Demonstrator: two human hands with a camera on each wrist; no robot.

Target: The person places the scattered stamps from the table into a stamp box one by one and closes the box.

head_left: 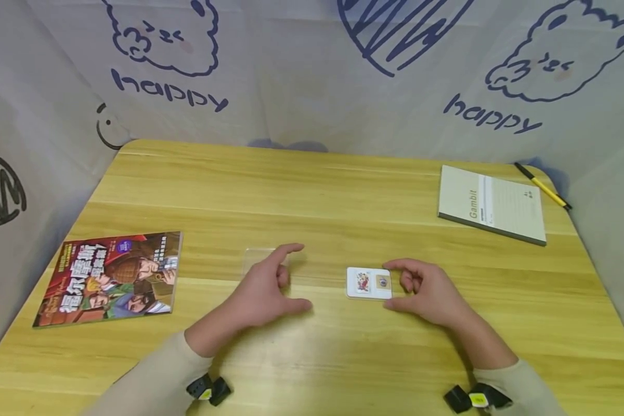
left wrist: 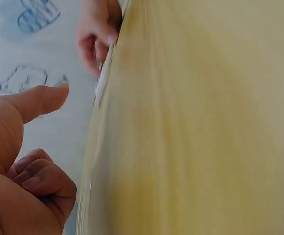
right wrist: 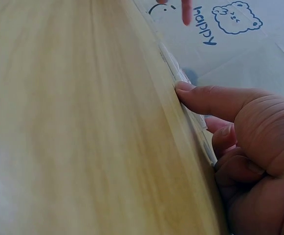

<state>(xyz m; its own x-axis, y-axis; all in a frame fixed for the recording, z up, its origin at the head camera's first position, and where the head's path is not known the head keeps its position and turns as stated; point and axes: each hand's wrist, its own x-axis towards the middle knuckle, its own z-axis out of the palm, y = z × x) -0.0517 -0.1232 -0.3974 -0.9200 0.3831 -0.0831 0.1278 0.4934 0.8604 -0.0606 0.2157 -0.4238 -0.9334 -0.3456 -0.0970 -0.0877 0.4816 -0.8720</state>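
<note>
A small white rounded card [head_left: 351,283] bearing two little pictures lies on the table in the head view, a thin clear edge around it. My right hand [head_left: 431,292] holds it at its right end, index finger on the far edge and thumb on the near edge; the right wrist view shows the right hand [right wrist: 264,132] low at the tabletop. To the left, my left hand [head_left: 265,289] holds nothing, its thumb and index finger apart, the other fingers curled in. Partly hidden behind it lies a clear plastic sheet [head_left: 255,257].
On the left lies a comic-style book [head_left: 109,280]. A beige notebook [head_left: 509,202] sits at the back right, with a yellow-and-black pen [head_left: 546,188] beside it. Behind the wooden table [head_left: 291,190] hangs a white cloth [head_left: 291,86] with drawings.
</note>
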